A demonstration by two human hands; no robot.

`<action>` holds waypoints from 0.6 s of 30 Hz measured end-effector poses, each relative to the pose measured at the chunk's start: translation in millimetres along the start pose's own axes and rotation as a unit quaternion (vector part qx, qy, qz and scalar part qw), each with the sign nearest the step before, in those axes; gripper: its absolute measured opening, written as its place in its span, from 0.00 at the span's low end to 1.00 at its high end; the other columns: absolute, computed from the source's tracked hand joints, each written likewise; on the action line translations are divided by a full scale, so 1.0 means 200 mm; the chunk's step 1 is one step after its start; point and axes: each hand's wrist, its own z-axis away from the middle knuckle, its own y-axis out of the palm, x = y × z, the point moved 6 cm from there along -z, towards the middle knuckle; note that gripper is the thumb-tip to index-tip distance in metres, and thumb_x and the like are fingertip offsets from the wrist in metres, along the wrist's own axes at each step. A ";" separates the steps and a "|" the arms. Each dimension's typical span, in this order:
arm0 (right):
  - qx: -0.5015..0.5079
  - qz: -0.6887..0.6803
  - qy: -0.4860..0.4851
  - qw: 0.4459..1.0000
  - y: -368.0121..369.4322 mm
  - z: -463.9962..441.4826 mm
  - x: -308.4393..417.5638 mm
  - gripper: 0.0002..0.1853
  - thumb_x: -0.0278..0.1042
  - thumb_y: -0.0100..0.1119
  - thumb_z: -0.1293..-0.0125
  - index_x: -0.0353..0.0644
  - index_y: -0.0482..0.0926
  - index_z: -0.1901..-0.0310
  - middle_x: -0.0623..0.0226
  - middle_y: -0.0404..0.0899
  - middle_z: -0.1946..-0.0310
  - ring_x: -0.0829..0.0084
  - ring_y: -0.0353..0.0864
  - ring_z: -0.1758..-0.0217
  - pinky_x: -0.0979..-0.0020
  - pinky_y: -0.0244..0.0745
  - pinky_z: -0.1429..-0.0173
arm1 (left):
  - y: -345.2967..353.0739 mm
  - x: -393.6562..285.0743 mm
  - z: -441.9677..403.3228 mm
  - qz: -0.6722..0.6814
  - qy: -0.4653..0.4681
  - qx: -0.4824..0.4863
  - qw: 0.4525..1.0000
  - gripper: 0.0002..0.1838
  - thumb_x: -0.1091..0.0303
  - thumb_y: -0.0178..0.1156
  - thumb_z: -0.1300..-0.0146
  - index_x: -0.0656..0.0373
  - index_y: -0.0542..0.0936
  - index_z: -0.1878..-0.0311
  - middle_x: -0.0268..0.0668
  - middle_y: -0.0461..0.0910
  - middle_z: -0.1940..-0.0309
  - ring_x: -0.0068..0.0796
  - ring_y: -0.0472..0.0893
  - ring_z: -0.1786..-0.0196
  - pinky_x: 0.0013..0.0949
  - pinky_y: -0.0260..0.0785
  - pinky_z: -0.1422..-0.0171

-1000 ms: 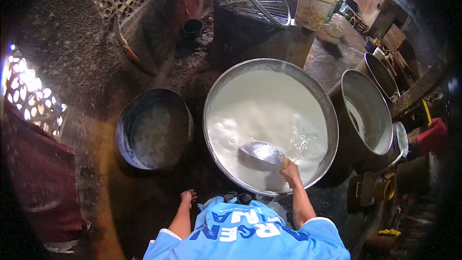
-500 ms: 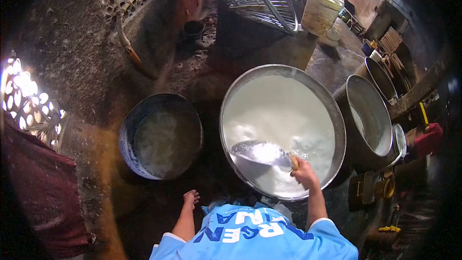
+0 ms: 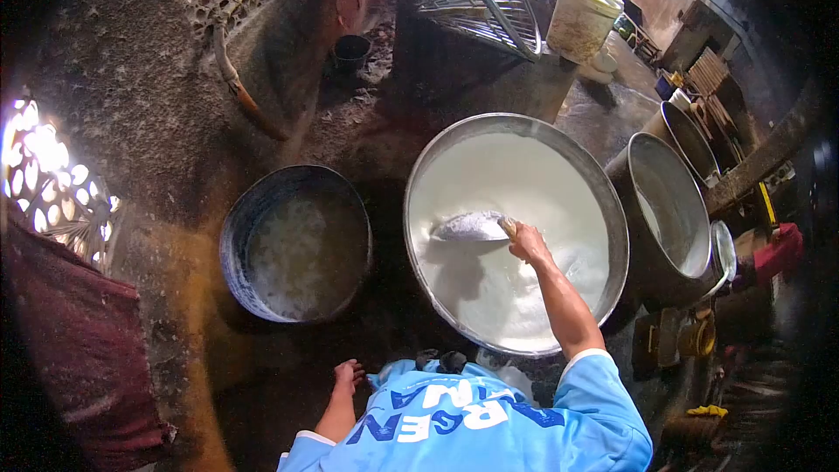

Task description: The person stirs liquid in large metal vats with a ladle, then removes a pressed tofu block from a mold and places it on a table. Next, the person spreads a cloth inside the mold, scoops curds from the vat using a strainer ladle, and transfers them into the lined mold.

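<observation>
My right hand (image 3: 528,243) is closed around the short, wood-coloured handle of a broad metal scoop (image 3: 472,226). The scoop lies over the white, milky liquid (image 3: 516,166) inside a large round metal vat (image 3: 421,293), and its bowl points left. Part of the bowl seems to be down in the liquid; how deep I cannot tell. Below the vat's left side, near my blue shirt (image 3: 472,424), my left hand (image 3: 350,373) hangs with its fingers loosely apart and nothing in it.
Left of the vat stands a dark tub (image 3: 234,262) with cloudy liquid. A tall metal drum (image 3: 636,210) stands close on the right. White buckets (image 3: 584,22) and a slatted rack (image 3: 489,9) are at the back. A maroon cloth (image 3: 79,341) hangs at the left.
My right hand has moved the scoop farther away from me and slightly left across the liquid, with my arm reaching out more. My left hand has dropped slightly.
</observation>
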 end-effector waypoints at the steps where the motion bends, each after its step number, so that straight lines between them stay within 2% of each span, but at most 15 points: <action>1: 0.003 0.006 -0.002 1.000 0.04 0.02 -0.05 0.15 0.22 0.49 0.56 0.35 0.74 0.62 0.52 0.78 0.74 0.60 0.81 0.76 0.64 0.78 0.78 | -0.01 0.00 0.02 0.000 -0.001 -0.005 1.000 0.11 0.64 0.51 0.41 0.54 0.75 0.55 0.36 0.79 0.66 0.28 0.76 0.73 0.31 0.65 0.74; 4: -0.006 0.024 0.017 1.000 0.12 0.11 -0.22 0.14 0.23 0.50 0.56 0.34 0.74 0.63 0.52 0.79 0.74 0.60 0.81 0.75 0.63 0.78 0.76 | 0.03 -0.04 0.08 -0.009 -0.004 -0.003 1.000 0.11 0.65 0.50 0.40 0.54 0.75 0.56 0.36 0.79 0.66 0.28 0.76 0.73 0.31 0.65 0.75; 7: 0.003 0.045 -0.029 0.999 0.09 0.28 -0.28 0.15 0.23 0.50 0.57 0.34 0.75 0.63 0.51 0.79 0.73 0.58 0.81 0.74 0.62 0.78 0.74 | 0.08 -0.08 0.07 -0.007 0.020 0.024 0.999 0.11 0.64 0.50 0.41 0.55 0.75 0.56 0.36 0.79 0.66 0.27 0.76 0.73 0.32 0.64 0.75; 12: 0.043 0.051 0.062 0.996 0.07 0.54 -0.57 0.18 0.26 0.50 0.57 0.35 0.76 0.60 0.44 0.78 0.66 0.48 0.78 0.62 0.56 0.75 0.56 | 0.27 -0.21 0.16 -0.071 0.051 0.016 0.996 0.15 0.63 0.49 0.40 0.56 0.75 0.51 0.38 0.79 0.61 0.29 0.78 0.69 0.33 0.68 0.68; 15: 0.092 0.071 0.056 0.992 -0.03 0.71 -0.65 0.23 0.30 0.51 0.54 0.42 0.74 0.51 0.50 0.77 0.57 0.51 0.76 0.54 0.56 0.72 0.49 | 0.38 -0.19 0.14 -0.095 0.070 0.039 0.992 0.16 0.63 0.47 0.40 0.56 0.74 0.51 0.37 0.79 0.61 0.29 0.78 0.67 0.35 0.68 0.66; 16: 0.090 0.046 0.108 0.989 -0.03 0.74 -0.74 0.25 0.31 0.50 0.54 0.43 0.73 0.49 0.50 0.77 0.58 0.51 0.76 0.54 0.56 0.71 0.48 | 0.41 -0.19 0.15 -0.104 0.077 0.037 0.991 0.16 0.65 0.45 0.40 0.56 0.75 0.51 0.37 0.79 0.61 0.30 0.78 0.65 0.36 0.69 0.63; 18: 0.091 0.078 0.067 0.991 -0.19 0.86 -0.76 0.26 0.29 0.51 0.55 0.42 0.73 0.48 0.49 0.77 0.59 0.51 0.76 0.54 0.56 0.71 0.48 | 0.48 -0.17 0.16 -0.107 0.072 0.032 0.991 0.16 0.66 0.45 0.41 0.56 0.75 0.52 0.37 0.79 0.61 0.31 0.78 0.65 0.37 0.69 0.62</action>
